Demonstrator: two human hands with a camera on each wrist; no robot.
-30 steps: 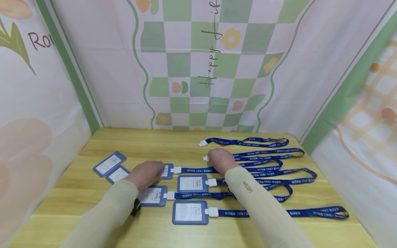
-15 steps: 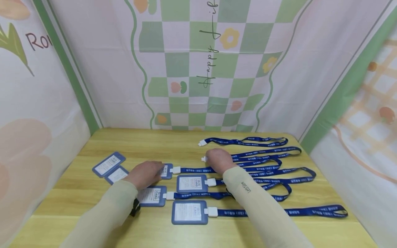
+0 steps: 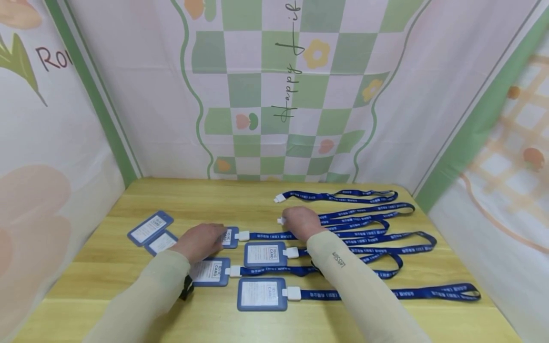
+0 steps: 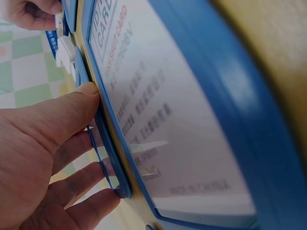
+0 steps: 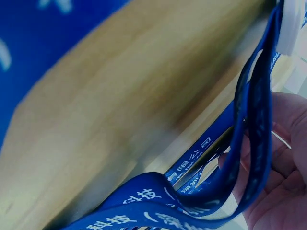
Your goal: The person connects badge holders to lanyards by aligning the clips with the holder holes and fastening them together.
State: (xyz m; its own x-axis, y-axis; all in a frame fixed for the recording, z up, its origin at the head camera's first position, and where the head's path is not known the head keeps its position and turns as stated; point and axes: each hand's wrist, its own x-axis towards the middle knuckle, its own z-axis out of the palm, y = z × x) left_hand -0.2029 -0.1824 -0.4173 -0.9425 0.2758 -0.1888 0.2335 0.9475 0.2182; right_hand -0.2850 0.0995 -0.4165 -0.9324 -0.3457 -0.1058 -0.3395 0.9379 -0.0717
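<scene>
My left hand (image 3: 200, 242) pinches a blue-framed ID card holder (image 3: 231, 237) on the table, thumb on one edge and fingers on the other in the left wrist view. A white clip (image 3: 244, 236) and blue lanyard (image 3: 270, 236) extend rightward from this holder. Farther back and to the right, my right hand (image 3: 302, 223) grips another blue lanyard (image 3: 364, 213) just behind its white clip (image 3: 280, 221), which pokes out left of the fingers. In the right wrist view, blue strap (image 5: 259, 124) hangs in front of the fingers, partly hiding the grip.
Nearer me lie holders (image 3: 265, 254) (image 3: 262, 294) (image 3: 212, 271) with lanyards attached. Two loose card holders (image 3: 150, 228) (image 3: 162, 241) rest at the left, one partly behind my left hand. A lanyard (image 3: 317, 196) without a holder lies at the back, before the patterned cloth wall (image 3: 244, 90).
My right hand has shifted slightly left, drawing its lanyard and the far loop the same way. My left hand stays on the card holder.
</scene>
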